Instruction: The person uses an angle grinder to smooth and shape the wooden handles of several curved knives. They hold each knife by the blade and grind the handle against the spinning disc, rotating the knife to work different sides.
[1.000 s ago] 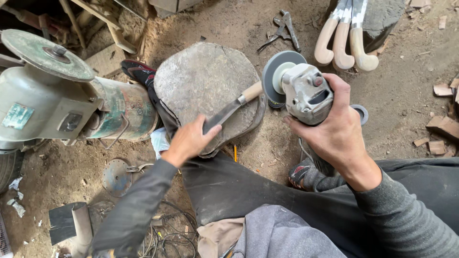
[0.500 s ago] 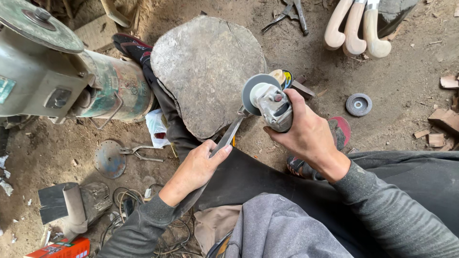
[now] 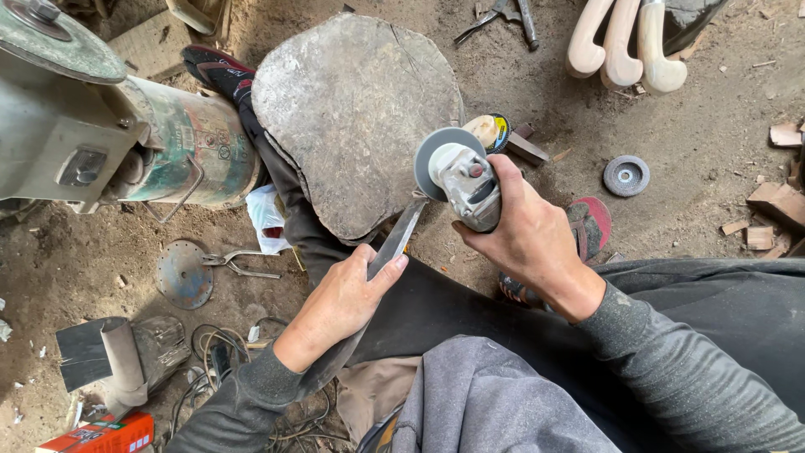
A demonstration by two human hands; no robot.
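Observation:
My left hand (image 3: 340,306) grips a long grey metal blade (image 3: 401,235) that points up and to the right, over my dark trouser leg. My right hand (image 3: 528,235) is closed around a grey angle grinder (image 3: 465,180). Its round disc meets the upper end of the blade. Both sit at the lower right edge of a flat, worn wooden block (image 3: 352,109). The blade's far end is hidden behind the disc.
A green-grey motor machine (image 3: 126,143) stands at the left. On the dirt lie a spare grinding disc (image 3: 626,174), a metal disc (image 3: 184,273) with pliers (image 3: 243,264), pale curved wooden handles (image 3: 620,42), wood scraps (image 3: 776,201) and an orange box (image 3: 101,434).
My right hand has brought the grinder down and left until its disc meets the blade. My left hand has shifted along the knife and now holds it lower.

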